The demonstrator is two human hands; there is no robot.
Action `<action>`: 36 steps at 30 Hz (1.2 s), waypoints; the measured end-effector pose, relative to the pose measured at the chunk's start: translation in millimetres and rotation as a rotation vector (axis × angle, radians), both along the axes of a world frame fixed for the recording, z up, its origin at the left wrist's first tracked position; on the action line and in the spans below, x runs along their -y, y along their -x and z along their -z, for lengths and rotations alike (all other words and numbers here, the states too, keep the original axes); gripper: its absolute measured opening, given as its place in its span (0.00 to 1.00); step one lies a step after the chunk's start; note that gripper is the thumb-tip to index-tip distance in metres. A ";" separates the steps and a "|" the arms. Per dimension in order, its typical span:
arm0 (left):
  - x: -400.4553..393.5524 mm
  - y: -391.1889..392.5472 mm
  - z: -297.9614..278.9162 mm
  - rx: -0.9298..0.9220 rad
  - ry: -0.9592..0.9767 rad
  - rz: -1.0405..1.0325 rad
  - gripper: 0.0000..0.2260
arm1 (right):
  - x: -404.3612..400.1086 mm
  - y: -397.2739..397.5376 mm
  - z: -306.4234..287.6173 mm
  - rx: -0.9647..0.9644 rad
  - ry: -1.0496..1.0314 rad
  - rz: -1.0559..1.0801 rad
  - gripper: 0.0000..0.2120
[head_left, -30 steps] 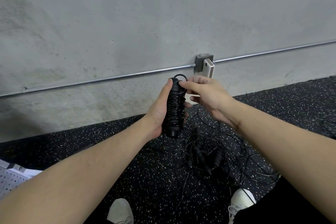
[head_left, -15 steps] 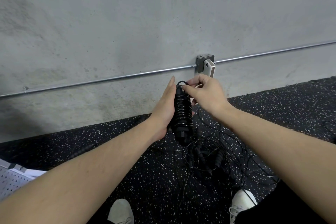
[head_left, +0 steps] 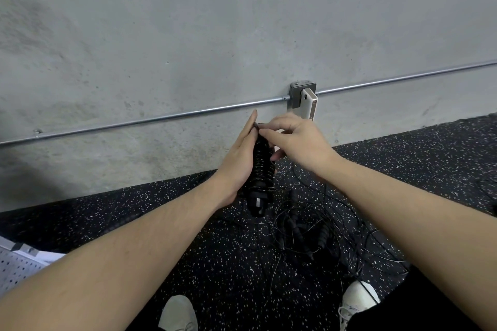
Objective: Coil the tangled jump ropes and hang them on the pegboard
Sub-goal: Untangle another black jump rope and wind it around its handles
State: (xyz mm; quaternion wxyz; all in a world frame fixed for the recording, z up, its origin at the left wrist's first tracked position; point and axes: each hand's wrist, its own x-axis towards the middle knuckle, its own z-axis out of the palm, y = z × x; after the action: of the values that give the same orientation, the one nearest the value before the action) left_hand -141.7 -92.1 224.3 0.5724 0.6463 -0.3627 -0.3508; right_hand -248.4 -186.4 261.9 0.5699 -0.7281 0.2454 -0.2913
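Jump rope bundle (head_left: 261, 169), black and wound tight around its handles, stands nearly upright in the air in front of the concrete wall (head_left: 188, 35), just below the wall box (head_left: 302, 94) on the metal conduit (head_left: 161, 117). The left hand (head_left: 238, 166) grasps it from the side, palm against the coils, fingers wrapped behind, thumb stretched straight up along the top. The right hand (head_left: 298, 140) comes in from the other side and pinches the black cord at the very top of the bundle between thumb and forefinger, the other fingers curled over. The bundle's lower end pokes out beneath the left palm, a small pale mark showing on it. Below the wall box, on the speckled black rubber floor (head_left: 134, 223), lies the tangled pile of ropes (head_left: 309, 231), thin black cords looping out around several ribbed handles, directly under the right forearm. Two pale shoes (head_left: 178, 314) sit at the bottom edge, one either side of the pile's near fringe. Far to the left of the box, low down, a white pegboard (head_left: 16, 269) lies flat, only its corner in view.
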 end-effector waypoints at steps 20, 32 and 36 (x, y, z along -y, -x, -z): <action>-1.8 9.1 -18.5 0.187 -0.083 0.153 0.18 | 17.7 13.8 -11.7 -0.018 -0.549 -0.149 0.13; -0.1 -5.7 -11.4 0.138 -0.117 0.124 0.29 | 25.2 8.6 -12.6 0.089 -0.600 -0.107 0.16; -1.5 -4.6 -11.5 0.275 -0.097 0.051 0.33 | 27.2 10.4 -14.7 -0.083 -0.543 -0.140 0.13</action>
State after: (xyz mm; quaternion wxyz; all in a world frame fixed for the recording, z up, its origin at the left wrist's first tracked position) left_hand -137.1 -90.6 235.8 0.4762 0.7059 -0.4365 -0.2905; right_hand -258.8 -213.6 276.6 0.7524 -0.5750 0.2869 -0.1448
